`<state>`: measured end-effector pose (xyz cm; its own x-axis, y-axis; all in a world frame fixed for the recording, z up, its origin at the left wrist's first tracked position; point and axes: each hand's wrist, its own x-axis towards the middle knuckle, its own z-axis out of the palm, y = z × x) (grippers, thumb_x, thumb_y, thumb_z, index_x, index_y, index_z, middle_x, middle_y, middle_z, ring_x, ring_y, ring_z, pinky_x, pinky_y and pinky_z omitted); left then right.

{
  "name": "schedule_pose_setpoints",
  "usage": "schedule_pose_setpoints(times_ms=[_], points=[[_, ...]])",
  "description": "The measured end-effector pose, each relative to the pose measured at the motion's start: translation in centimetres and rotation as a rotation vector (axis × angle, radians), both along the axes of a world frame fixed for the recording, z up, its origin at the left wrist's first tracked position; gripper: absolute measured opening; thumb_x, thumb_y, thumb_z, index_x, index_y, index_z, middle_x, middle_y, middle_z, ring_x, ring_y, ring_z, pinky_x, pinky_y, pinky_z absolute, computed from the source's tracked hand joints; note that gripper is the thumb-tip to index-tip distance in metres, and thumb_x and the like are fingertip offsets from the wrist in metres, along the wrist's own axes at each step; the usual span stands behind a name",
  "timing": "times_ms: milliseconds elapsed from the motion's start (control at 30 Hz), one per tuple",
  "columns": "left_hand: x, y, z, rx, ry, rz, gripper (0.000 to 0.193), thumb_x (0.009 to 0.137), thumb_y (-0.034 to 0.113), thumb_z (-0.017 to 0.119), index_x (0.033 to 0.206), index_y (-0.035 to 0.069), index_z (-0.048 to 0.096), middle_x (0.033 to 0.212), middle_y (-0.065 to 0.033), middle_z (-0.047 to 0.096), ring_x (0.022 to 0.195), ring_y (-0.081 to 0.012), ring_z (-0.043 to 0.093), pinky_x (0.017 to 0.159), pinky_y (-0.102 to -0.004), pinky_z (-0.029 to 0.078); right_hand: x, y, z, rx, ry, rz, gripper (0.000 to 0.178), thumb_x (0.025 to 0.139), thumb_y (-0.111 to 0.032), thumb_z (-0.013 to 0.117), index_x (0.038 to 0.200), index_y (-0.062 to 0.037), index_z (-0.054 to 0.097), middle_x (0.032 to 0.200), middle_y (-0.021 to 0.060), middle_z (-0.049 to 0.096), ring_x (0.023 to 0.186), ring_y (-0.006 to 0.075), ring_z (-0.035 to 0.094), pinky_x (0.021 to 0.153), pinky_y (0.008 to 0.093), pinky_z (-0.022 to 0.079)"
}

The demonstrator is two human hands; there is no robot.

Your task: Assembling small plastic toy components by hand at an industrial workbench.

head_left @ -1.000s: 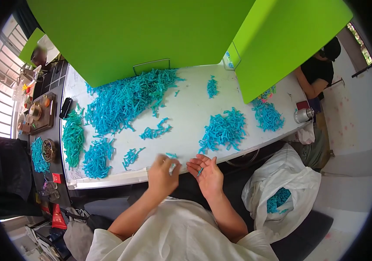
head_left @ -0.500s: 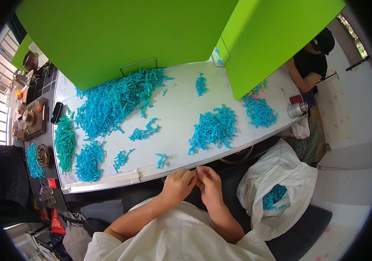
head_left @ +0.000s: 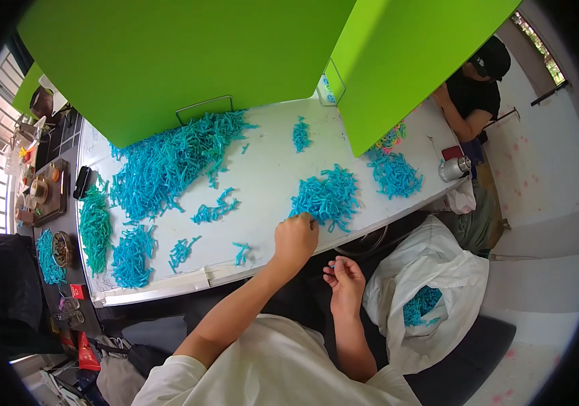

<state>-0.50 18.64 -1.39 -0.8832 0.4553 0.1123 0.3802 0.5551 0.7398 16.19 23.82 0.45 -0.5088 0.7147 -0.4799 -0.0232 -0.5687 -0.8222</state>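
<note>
at the near edge of the bench [head_left: 262, 172]: left hand [head_left: 296, 239] at the blue pile, right hand [head_left: 347, 287] drawn in close

from my remote seat i see the small blue pieces in a loose pile [head_left: 333, 195] on the right half of the bench, with the left hand over its near left edge. that grip is curled and knuckles-up; its fingertips are out of my sight, so i cannot tell how far it is open or whether it has a piece. the right hand hangs just off the bench edge, palm turned inward, thumb and fingers drawn almost together. something small and dark shows at the tips, but i cannot tell if it is a held piece.

i judge each piece very light, a bit bendy and smooth enough to slide, and hard to break. they look likely to tangle, so i would pinch a single one by its middle, from the thin fringe of the pile or from the small cluster [head_left: 241, 253] left of the hands.

the big heap [head_left: 167, 166] runs out of view behind the green board [head_left: 188, 68]. a second green board [head_left: 408, 68] partly covers some multicoloured pieces [head_left: 392, 137]. in the white sack [head_left: 462, 271] i see more blue pieces through its mouth, but not how deep they go. single shapes blur together within every pile.
</note>
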Motion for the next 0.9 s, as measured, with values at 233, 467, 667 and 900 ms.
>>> schedule_pose_setpoints(times_ms=[233, 467, 667, 900], points=[[-0.2, -4.6, 3.3, 0.148, -0.013, -0.031, 0.011, 0.079, 0.005, 0.075, 0.082, 0.001, 0.065, 0.075, -0.0163, 0.071, 0.064, -0.0310, 0.071, 0.060, -0.0378, 0.057, -0.6, -0.9, -0.2, 0.068, -0.058, 0.103, 0.021, 0.097, -0.015, 0.072, 0.113, -0.0009, 0.069, 0.099, 0.0083, 0.071, 0.084, 0.0182, 0.071, 0.073, 0.0287, 0.058], [-1.2, -11.4, 4.6, 0.180, -0.068, -0.025, 0.012, 0.081, 0.001, 0.078, 0.086, 0.000, 0.066, 0.075, -0.0123, 0.072, 0.068, -0.0213, 0.074, 0.064, -0.0305, 0.059, -2.9, -2.1, 0.3, 0.199, -0.032, 0.283, 0.021, 0.096, -0.010, 0.073, 0.113, 0.0028, 0.070, 0.101, 0.0096, 0.072, 0.085, 0.0176, 0.071, 0.076, 0.0312, 0.061], [-1.3, -15.6, 6.6, 0.129, -0.084, -0.187, 0.011, 0.083, 0.000, 0.077, 0.090, 0.000, 0.069, 0.082, -0.0131, 0.074, 0.071, -0.0211, 0.075, 0.065, -0.0306, 0.059, -7.1, -2.6, 4.1, 0.982, 0.066, 0.486, 0.010, 0.093, -0.002, 0.072, 0.101, 0.0026, 0.073, 0.100, 0.0095, 0.072, 0.087, 0.0155, 0.070, 0.077, 0.0277, 0.056], [-0.3, -18.0, 6.8, 0.263, -0.543, -0.168, 0.006, 0.094, 0.001, 0.072, 0.095, -0.003, 0.069, 0.092, -0.0117, 0.076, 0.082, -0.0148, 0.073, 0.070, -0.0278, 0.057, -7.4, -5.8, 3.3, 0.617, 0.043, 0.678, 0.012, 0.092, 0.003, 0.070, 0.104, 0.0020, 0.074, 0.102, 0.0095, 0.073, 0.088, 0.0134, 0.069, 0.077, 0.0262, 0.055]])
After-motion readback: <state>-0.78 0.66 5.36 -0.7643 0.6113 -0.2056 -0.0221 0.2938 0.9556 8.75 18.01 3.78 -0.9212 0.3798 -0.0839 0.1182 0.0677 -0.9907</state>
